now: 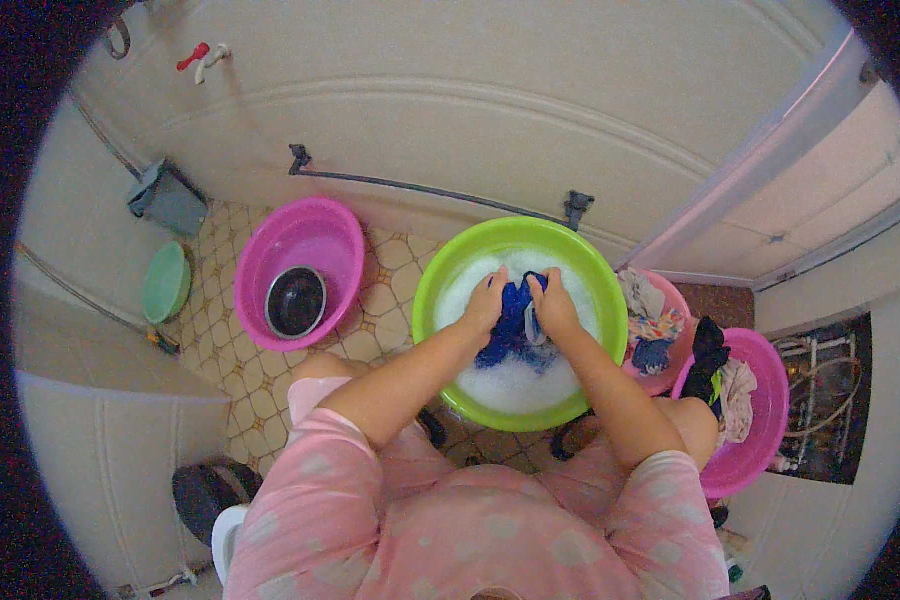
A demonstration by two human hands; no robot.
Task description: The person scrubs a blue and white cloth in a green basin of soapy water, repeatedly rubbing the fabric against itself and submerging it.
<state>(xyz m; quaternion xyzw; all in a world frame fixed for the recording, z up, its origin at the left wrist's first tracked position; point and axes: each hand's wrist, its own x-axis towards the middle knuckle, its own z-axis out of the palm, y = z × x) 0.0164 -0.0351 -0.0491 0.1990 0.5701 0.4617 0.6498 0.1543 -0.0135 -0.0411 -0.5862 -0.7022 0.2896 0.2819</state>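
Observation:
A lime-green basin (431,290) full of white suds (510,388) stands on the floor in front of me. Both hands are over it, gripping a dark blue cloth (510,325) whose lower part lies in the foam. My left hand (485,303) is closed on the cloth's left side. My right hand (556,305) pinches its upper right edge, where a pale strip (533,326) shows against the blue. What kind of garment it is, I cannot tell.
Left stands a pink basin (315,225) holding a dark round bowl (297,302), with a small green basin (166,283) and grey bin (173,203) beyond. Right are a pink tub of clothes (670,370) and a magenta basin (770,400) with dark and pale clothes. A wall rail (420,192) runs behind.

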